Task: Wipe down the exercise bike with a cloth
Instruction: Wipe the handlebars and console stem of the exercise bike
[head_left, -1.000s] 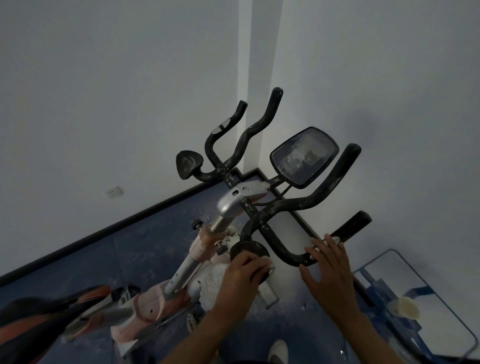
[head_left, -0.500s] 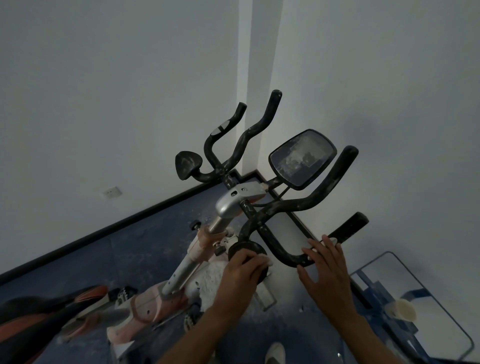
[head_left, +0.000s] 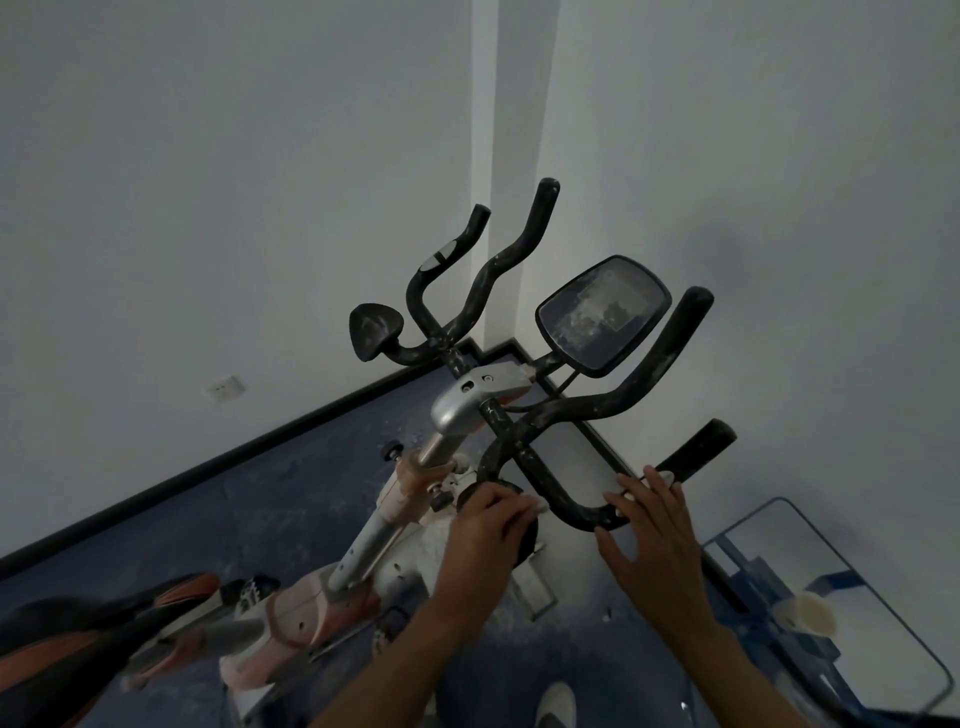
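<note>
Black handlebars (head_left: 587, 410) white-smudged; pink-and-silver bike frame (head_left: 363, 551); blue floor (head_left: 234, 509).

I note the dusty black-and-pink exercise bike (head_left: 363, 561) in the room corner; oval black console (head_left: 602, 314) behind its looped black handlebars (head_left: 566, 415), black-and-orange saddle (head_left: 78, 644) left, glass-topped table (head_left: 883, 649) right.

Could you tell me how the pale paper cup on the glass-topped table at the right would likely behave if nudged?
The pale paper cup looks thin-walled and probably light, so it should slide or tip easily. It appears to lie tilted, so it may roll in a curve. The glass-topped table looks smooth, offering little grip.
</note>
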